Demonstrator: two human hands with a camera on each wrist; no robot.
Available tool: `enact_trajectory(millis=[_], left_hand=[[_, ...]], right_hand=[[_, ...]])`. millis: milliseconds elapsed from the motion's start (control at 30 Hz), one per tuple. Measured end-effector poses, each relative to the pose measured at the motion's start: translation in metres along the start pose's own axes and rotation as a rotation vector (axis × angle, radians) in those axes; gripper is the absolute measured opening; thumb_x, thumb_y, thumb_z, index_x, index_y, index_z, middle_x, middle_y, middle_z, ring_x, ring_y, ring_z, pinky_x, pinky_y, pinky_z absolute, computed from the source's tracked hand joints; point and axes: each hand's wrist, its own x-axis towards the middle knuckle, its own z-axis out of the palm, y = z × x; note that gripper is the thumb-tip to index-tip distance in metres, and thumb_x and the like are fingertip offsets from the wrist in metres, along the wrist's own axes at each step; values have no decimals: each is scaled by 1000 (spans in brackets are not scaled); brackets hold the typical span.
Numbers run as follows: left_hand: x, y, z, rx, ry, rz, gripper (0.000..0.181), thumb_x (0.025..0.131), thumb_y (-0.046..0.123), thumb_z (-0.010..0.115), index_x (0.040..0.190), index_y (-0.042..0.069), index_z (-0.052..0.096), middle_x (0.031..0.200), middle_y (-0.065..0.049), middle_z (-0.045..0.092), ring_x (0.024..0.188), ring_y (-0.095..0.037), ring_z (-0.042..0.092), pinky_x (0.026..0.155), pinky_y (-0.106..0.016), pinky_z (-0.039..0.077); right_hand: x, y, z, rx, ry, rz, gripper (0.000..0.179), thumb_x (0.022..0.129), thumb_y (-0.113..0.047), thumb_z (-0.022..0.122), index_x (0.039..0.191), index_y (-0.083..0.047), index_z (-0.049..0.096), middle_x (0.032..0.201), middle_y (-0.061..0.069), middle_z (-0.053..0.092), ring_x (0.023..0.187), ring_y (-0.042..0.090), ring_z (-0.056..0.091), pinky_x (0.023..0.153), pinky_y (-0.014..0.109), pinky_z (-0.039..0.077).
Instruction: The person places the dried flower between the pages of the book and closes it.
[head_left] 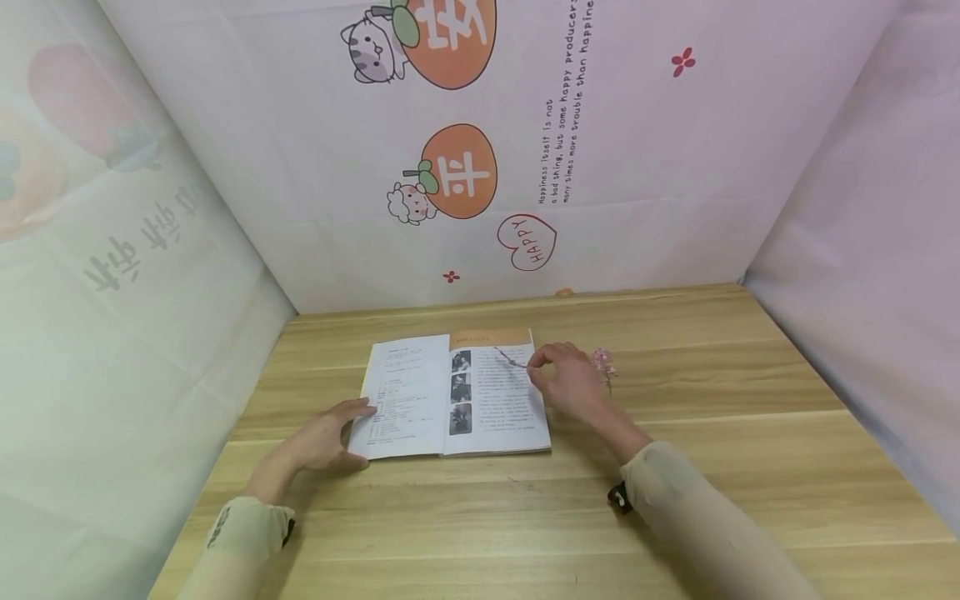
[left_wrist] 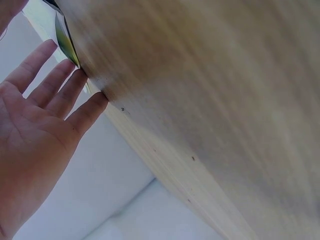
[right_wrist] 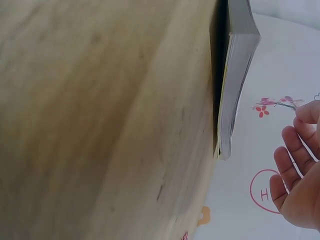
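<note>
An open book [head_left: 408, 400] lies on the table, with text on its left page and three dark photos beside text on its right page. At the book's left edge, my left hand [head_left: 322, 437] holds its thumb and fingers spread, fingertips right at the page edge; the left wrist view shows these fingers [left_wrist: 65, 100] fairly straight. Over the right page, my right hand [head_left: 568, 379] pinches the thin stem of a small flower sprig [head_left: 512, 360] between thumb and index finger. Pink blossoms [right_wrist: 267, 101] show on it in the right wrist view, and the other fingers are loosely bent.
Another pink flower sprig [head_left: 603, 364] lies on the wooden table [head_left: 712, 392] just right of my right hand. White printed cloth [head_left: 622, 167] encloses the table at the back and both sides. Black bands [head_left: 619, 498] show at the sleeve cuffs.
</note>
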Motion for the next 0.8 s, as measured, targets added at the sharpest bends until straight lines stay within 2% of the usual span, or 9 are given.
enact_trajectory(millis=[100,333,800], left_hand=[[1,0,0,1,-2,1,86,71,32,88,145,8,50,156,-20,40,142,-46,40,116,-60,35],[2,1,0,-8,4,6,87,71,30,89,145,7,50,156,-21,40,141,-47,40,116,-60,35],[1,-1,0,-3,-5,-15,87,71,33,89,145,8,50,157,-19,40,142,-45,40,116,-60,35]], right_hand=[[1,-1,3,-7,5,-18,12,94,-31,65,100,-22,70,115,0,70,119,25,58,104,50,47],[5,-1,8,-9,38,-117,11,92,-27,67,97,-17,71,107,2,72,112,25,61,103,50,47],[7,-10,16,-95,51,-171,8,89,-23,71,93,-17,72,98,1,72,101,23,62,95,46,48]])
